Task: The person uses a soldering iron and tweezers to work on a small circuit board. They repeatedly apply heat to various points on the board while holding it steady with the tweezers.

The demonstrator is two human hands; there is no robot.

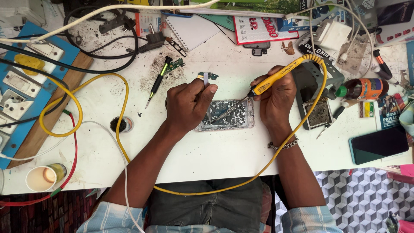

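Mid-worktop lies an opened phone (225,115), thin and fragile. The left hand (188,105) pinches tweezers (206,78); the right hand (276,97) grips a yellow soldering iron (274,78). The phone seems best held by its edges.

two hands (189,105), one soldering iron (276,77), one opened phone (226,115), one screwdriver (158,81)

I work at a phone repair bench (224,151). A soldering iron (276,77), screwdriver (158,83) and loose circuit boards (174,64) surround me.
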